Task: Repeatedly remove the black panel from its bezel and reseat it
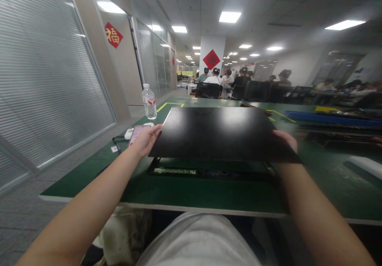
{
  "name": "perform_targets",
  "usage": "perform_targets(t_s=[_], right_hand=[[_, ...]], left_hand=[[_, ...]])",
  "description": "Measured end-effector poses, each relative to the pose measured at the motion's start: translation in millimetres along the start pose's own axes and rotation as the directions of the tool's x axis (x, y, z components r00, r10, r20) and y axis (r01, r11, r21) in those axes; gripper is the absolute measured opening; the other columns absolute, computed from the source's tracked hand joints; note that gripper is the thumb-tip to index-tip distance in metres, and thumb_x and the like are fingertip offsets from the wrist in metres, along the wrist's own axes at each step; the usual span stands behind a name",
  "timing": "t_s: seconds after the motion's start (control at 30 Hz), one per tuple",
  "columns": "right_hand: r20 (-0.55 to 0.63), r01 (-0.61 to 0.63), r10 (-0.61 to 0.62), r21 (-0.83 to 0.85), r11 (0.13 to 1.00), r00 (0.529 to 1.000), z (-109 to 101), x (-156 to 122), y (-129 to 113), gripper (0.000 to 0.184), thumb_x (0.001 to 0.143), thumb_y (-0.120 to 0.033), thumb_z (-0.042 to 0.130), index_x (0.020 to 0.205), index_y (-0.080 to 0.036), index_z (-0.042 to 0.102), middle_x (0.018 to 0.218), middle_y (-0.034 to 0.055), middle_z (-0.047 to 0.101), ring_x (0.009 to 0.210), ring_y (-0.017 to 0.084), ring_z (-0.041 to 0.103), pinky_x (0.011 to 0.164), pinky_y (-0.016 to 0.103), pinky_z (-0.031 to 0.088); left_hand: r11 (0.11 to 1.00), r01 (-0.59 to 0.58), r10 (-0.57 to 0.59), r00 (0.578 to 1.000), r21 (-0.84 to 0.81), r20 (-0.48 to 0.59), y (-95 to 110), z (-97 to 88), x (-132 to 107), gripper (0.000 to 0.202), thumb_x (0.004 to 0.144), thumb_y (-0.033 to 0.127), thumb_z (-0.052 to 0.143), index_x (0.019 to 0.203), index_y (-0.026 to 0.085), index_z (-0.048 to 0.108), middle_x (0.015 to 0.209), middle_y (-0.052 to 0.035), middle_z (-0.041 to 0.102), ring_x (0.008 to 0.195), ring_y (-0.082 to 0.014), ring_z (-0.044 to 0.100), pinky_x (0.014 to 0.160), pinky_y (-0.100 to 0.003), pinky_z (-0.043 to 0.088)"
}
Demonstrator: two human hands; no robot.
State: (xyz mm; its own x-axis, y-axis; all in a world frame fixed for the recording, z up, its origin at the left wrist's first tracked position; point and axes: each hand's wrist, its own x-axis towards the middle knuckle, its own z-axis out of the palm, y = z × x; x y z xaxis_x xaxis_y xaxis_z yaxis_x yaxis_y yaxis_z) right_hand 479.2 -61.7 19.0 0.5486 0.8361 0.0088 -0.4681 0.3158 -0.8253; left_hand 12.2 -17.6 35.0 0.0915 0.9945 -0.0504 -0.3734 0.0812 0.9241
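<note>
A wide, dark, glossy display panel (221, 134) is held up above the green table, tilted, with ceiling lights mirrored in it. My left hand (148, 139) grips its left edge, thumb along the top side. At the right edge my right hand (286, 140) is closed on the panel, most of its fingers hidden behind it. Below the panel lies a black frame (232, 175) with a green circuit board strip (174, 171) along its near side. The rest of that frame is covered by the panel.
On the green table (98, 182), a water bottle (149, 102), a phone (139, 133) and a white plug with a cable stand at left. A blue tray (322, 117), dark strips and a white bar (365, 166) lie at right. Several people sit at tables farther back.
</note>
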Motion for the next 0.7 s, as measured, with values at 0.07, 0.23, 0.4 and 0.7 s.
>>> perform_targets(t_s=[0.07,0.23,0.4,0.7], right_hand=[[-0.021,-0.04,0.039,-0.044,0.998,0.999,5.3,-6.6,-0.4,0.014,0.075,-0.01,0.064,0.083,-0.021,0.065,0.069,0.0029,0.066,0.076,0.023,0.068,0.07,0.037,0.061],[-0.052,-0.216,0.211,-0.126,0.968,0.976,19.1,-19.2,-2.4,0.013,0.077,-0.013,0.062,0.087,-0.018,0.066,0.07,0.0036,0.069,0.064,0.02,0.066,0.061,0.034,0.06],[-0.001,-0.377,0.388,-0.242,0.894,0.922,25.1,-24.2,1.5,0.016,0.078,-0.017,0.061,0.093,-0.016,0.067,0.066,0.0037,0.069,0.058,0.02,0.065,0.058,0.034,0.059],[0.281,-0.273,0.436,-0.471,0.839,0.855,16.0,-14.2,17.7,0.029,0.074,-0.005,0.057,0.099,-0.014,0.068,0.081,0.0074,0.074,0.066,0.018,0.07,0.062,0.028,0.058]], left_hand=[[1.0,0.018,-0.018,0.999,0.006,-0.036,0.0,-0.3,-0.8,0.037,0.077,0.024,0.064,0.112,0.014,0.069,0.075,-0.0069,0.076,0.074,-0.0305,0.075,0.064,-0.042,0.062],[0.993,-0.085,0.083,0.996,0.085,0.034,1.2,-5.3,-1.0,0.048,0.068,0.023,0.072,0.114,0.014,0.07,0.085,-0.0068,0.078,0.073,-0.0272,0.074,0.059,-0.033,0.06],[0.991,-0.104,0.101,0.994,0.089,0.034,7.2,-11.9,0.6,0.045,0.064,0.017,0.072,0.109,0.01,0.072,0.081,-0.0078,0.077,0.058,-0.0192,0.069,0.049,-0.025,0.054],[0.99,-0.137,0.138,0.985,0.019,-0.103,15.2,-16.2,3.2,0.042,0.061,0.013,0.073,0.103,0.01,0.072,0.075,-0.0048,0.076,0.05,-0.0162,0.065,0.047,-0.024,0.053]])
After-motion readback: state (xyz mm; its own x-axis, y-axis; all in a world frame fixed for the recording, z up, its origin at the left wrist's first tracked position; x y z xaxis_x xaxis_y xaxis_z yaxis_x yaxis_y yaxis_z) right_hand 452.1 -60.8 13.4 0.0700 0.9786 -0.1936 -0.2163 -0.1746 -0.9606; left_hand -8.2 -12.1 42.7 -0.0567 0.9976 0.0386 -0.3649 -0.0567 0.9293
